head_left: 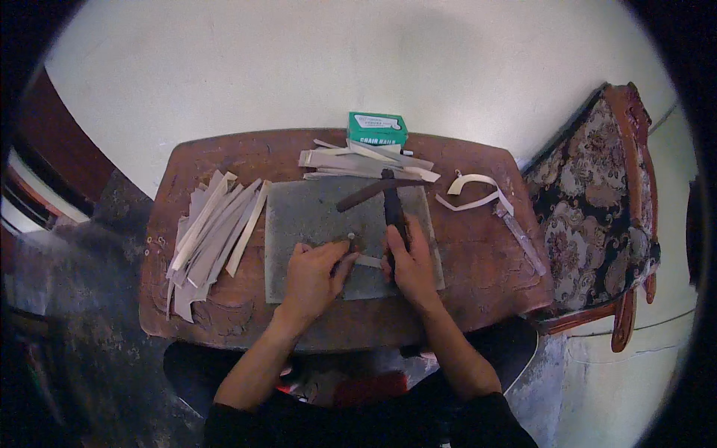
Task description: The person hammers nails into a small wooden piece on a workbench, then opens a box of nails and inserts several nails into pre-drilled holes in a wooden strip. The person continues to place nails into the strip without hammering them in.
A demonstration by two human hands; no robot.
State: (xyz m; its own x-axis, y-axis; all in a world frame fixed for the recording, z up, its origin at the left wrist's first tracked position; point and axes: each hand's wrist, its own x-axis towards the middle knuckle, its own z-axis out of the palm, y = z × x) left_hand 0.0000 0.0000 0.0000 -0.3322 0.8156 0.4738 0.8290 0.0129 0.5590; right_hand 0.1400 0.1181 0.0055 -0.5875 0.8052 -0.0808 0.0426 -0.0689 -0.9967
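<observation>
Hammer (389, 196) pointing away, head (361, 198) crosswise, right grip (412, 263) clasping handle (393, 212), left grip (312, 274) pinching rod (351, 237)

At the far side, a plain off-white wall (261, 82) is seen behind a worn, reddish-brown wooden table (485, 276) with rounded corners. By its far edge a rectangular green and white box (377, 128) is set. At the right, a chair (582, 216) is placed, covered in dark floral fabric and framed in reddish-brown wood. Mottled grey floor (112, 276) is shown at the left.
</observation>
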